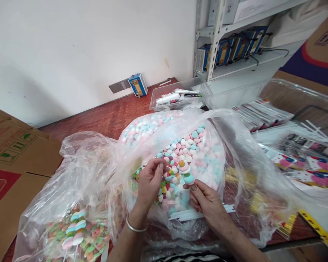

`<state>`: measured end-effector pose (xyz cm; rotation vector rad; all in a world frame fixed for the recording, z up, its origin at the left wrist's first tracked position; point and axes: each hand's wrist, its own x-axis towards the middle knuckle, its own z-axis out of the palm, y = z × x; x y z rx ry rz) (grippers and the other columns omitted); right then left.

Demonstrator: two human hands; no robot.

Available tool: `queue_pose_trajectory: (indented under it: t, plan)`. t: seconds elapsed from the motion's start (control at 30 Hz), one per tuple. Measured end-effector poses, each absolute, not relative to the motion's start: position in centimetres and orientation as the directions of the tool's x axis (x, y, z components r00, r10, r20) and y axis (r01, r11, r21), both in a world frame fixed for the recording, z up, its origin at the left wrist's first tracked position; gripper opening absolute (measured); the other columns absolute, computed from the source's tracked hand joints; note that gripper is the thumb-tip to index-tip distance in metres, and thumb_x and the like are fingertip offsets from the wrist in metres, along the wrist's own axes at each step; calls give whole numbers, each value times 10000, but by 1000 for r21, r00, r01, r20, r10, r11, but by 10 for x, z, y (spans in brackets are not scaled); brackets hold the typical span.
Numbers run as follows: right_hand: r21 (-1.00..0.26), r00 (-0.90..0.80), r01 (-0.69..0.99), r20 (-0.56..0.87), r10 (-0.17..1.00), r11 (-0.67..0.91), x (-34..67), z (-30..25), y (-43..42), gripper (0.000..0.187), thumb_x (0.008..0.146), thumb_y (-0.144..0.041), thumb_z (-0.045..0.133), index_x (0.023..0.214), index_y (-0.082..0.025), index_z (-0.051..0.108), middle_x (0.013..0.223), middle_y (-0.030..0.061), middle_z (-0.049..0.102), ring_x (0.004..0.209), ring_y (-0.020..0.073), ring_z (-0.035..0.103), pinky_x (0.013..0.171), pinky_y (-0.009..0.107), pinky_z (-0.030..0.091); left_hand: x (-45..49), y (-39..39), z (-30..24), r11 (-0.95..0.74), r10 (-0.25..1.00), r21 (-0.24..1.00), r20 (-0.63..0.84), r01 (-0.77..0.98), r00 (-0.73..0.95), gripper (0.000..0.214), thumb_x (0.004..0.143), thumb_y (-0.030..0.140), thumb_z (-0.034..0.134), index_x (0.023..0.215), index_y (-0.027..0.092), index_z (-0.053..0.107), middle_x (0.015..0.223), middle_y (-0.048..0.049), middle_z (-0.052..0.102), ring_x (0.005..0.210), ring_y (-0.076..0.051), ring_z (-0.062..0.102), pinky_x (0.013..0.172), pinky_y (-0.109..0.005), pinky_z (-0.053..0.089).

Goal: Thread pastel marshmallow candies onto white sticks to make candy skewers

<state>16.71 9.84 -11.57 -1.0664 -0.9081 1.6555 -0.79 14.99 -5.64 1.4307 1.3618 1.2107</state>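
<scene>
My right hand point(207, 200) pinches the lower end of a candy skewer point(186, 171), a tilted stack of blue, green, white and pink marshmallow-like pieces with an orange one on top. The stick itself is hidden by the fingers. To its left, my left hand point(152, 177) has thumb and fingertips together; whatever lies between them is too small or hidden to tell. Both hands are over an open clear plastic bag point(215, 160) full of pastel button-shaped candies point(182, 148). Smaller mixed-colour gummies lie among them, below the hands. White sticks point(188, 214) rest at the bag's near edge.
Finished-looking candy skewers point(75, 227) lie on a bag of green and orange gummies point(93, 240) at left. Cardboard boxes point(16, 153) flank the table. Clear bins point(180, 96) hold tubes and printed packets. A blue device point(138, 85) leans against the wall; shelves point(235, 31) stand behind.
</scene>
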Motion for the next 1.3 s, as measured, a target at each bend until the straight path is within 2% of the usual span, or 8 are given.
queue_pose_trajectory:
  t: [0.13, 0.23, 0.3, 0.43, 0.7, 0.97, 1.2, 1.3]
  plan:
    - [-882, -80, -401, -235, 969, -247, 180, -115, 101, 382, 881, -550, 598, 910, -172, 644, 531, -88, 353, 438, 62, 302, 423, 202, 235, -11, 190, -53, -179, 971, 695, 241, 696, 9, 184, 917, 265, 502, 981, 208, 664, 902, -43, 709, 819, -185, 655, 773, -305, 489]
    - [-865, -11, -449, -244, 970, -223, 189, -113, 105, 345, 885, -512, 618, 922, -171, 652, 529, -91, 338, 449, 58, 293, 428, 197, 220, -6, 214, -56, -190, 974, 485, 205, 854, 101, 216, 905, 204, 491, 1042, 228, 655, 1004, -62, 703, 909, -221, 652, 801, -325, 476]
    - [-846, 14, -486, -258, 966, -219, 194, -112, 107, 330, 877, -499, 637, 919, -172, 656, 538, -90, 338, 454, 55, 282, 428, 194, 224, 0, 226, -63, -201, 977, 421, 156, 885, 147, 218, 883, 179, 513, 1046, 234, 647, 1026, -72, 691, 946, -240, 642, 796, -328, 475]
    - [-824, 42, -526, -272, 961, -210, 200, -110, 108, 328, 857, -494, 662, 897, -169, 661, 536, -92, 332, 449, 48, 253, 420, 190, 214, 7, 243, -78, -236, 972, 417, 115, 878, 206, 219, 830, 145, 574, 1018, 230, 647, 1035, -85, 680, 1006, -259, 619, 861, -344, 465]
    - [-812, 31, -536, -291, 956, -230, 200, -111, 110, 333, 853, -503, 661, 897, -173, 653, 527, -99, 319, 435, 45, 266, 416, 188, 220, 1, 256, -84, -197, 980, 501, 117, 842, 160, 248, 889, 225, 505, 1084, 200, 657, 1021, -93, 700, 1013, -257, 613, 943, -386, 451]
    - [-824, 26, -513, -296, 955, -242, 198, -107, 108, 376, 834, -537, 659, 888, -165, 660, 525, -98, 309, 435, 46, 260, 410, 188, 216, 17, 255, -97, -209, 978, 592, 128, 778, 165, 163, 881, 254, 513, 911, 208, 666, 709, 8, 673, 653, -157, 624, 651, -266, 504]
    - [-833, 35, -492, -311, 950, -254, 200, -108, 108, 409, 812, -569, 660, 873, -164, 667, 520, -104, 275, 438, 50, 229, 406, 188, 200, 28, 248, -95, -265, 955, 516, 257, 814, 148, 181, 853, 136, 495, 856, 191, 668, 893, -62, 640, 854, -197, 604, 814, -326, 479]
    - [-835, 28, -484, -314, 949, -262, 199, -108, 109, 421, 806, -581, 659, 879, -166, 663, 514, -105, 281, 433, 53, 236, 403, 190, 196, 31, 240, -93, -316, 942, 468, 259, 826, 214, 291, 828, 50, 441, 948, 192, 664, 958, -79, 624, 903, -207, 600, 829, -332, 479]
